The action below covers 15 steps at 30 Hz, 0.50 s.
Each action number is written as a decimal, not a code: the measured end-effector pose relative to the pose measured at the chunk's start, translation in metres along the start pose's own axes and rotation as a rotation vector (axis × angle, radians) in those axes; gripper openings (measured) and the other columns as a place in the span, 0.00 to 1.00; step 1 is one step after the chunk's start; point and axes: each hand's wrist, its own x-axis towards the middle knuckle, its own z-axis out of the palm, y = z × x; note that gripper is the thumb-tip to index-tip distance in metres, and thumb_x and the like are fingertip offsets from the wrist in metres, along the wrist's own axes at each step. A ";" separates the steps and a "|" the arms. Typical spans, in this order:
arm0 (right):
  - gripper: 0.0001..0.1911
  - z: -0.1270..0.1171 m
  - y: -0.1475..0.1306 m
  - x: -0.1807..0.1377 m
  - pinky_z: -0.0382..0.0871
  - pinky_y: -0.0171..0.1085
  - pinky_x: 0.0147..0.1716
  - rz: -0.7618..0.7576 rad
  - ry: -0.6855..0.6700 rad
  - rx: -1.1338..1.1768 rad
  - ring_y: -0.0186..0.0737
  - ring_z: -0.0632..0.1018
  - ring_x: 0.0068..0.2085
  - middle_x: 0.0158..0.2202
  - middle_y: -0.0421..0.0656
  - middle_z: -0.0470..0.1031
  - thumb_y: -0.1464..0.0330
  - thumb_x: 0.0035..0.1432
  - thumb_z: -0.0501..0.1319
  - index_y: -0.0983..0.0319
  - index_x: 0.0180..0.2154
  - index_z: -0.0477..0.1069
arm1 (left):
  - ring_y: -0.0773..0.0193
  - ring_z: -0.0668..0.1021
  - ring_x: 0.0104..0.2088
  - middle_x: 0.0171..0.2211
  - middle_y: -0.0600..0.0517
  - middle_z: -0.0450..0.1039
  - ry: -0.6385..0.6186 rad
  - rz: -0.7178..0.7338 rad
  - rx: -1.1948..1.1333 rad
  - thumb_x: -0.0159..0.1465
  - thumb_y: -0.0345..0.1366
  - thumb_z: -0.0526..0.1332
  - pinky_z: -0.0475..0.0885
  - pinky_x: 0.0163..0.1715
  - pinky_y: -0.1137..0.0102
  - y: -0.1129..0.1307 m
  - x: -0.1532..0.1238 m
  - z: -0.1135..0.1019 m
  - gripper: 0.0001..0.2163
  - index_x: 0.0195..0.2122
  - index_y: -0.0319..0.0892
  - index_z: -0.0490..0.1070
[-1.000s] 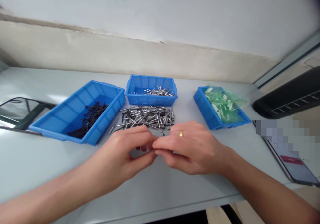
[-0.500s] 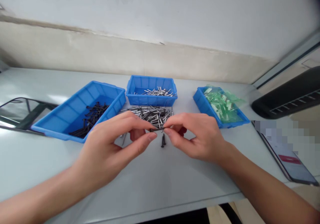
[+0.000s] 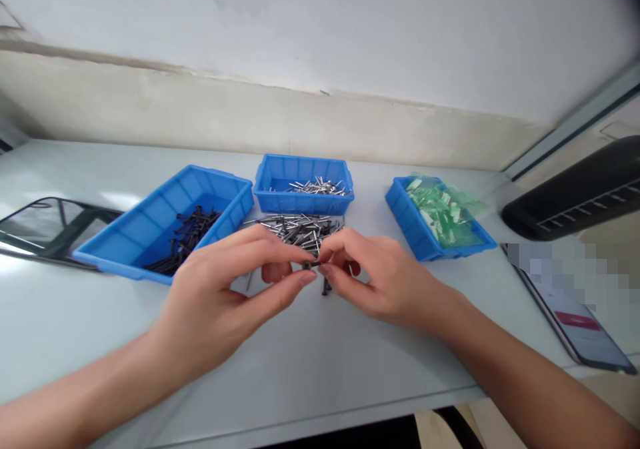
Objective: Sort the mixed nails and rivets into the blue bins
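While the left hand (image 3: 227,282) is pinching a small dark screw (image 3: 311,265), the right hand (image 3: 380,279) is gripping it too.
They are holding it above the pale tabletop (image 3: 320,369), before a heap of metal pins (image 3: 297,225); around that, blue bins (image 3: 303,202) are holding dark screws (image 3: 187,239), silver pins (image 3: 323,187) and green wrapping (image 3: 445,215). Rightward, a black bottle (image 3: 570,192) is showing white scale marks; a phone (image 3: 595,342) is displaying a red bar (image 3: 577,321), its writing too blurred to read.

The left hand (image 3: 223,282) and right hand (image 3: 383,279) together pinch a small dark piece (image 3: 312,265) above the surface (image 3: 320,362), near a pile of metal pins (image 3: 300,229).
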 end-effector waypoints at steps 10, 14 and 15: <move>0.02 0.000 0.000 -0.002 0.62 0.29 0.28 -0.026 0.035 -0.014 0.28 0.72 0.28 0.28 0.36 0.71 0.71 0.63 0.55 0.61 0.39 0.64 | 0.73 0.73 0.26 0.26 0.59 0.71 -0.052 0.011 -0.018 0.61 0.32 0.63 0.68 0.24 0.79 0.002 -0.002 -0.002 0.05 0.37 0.48 0.74; 0.02 0.002 0.000 -0.002 0.62 0.29 0.29 -0.049 0.021 -0.034 0.28 0.73 0.29 0.29 0.36 0.72 0.71 0.63 0.55 0.61 0.39 0.64 | 0.74 0.73 0.26 0.26 0.59 0.71 -0.050 0.037 -0.010 0.61 0.31 0.63 0.69 0.26 0.79 0.001 -0.002 -0.002 0.05 0.38 0.48 0.73; 0.02 0.002 -0.001 -0.002 0.62 0.29 0.29 -0.052 0.016 -0.043 0.29 0.73 0.29 0.29 0.36 0.72 0.71 0.63 0.55 0.61 0.40 0.64 | 0.74 0.73 0.27 0.27 0.59 0.71 -0.052 0.050 -0.006 0.61 0.31 0.63 0.69 0.27 0.79 0.001 -0.002 -0.002 0.05 0.38 0.48 0.73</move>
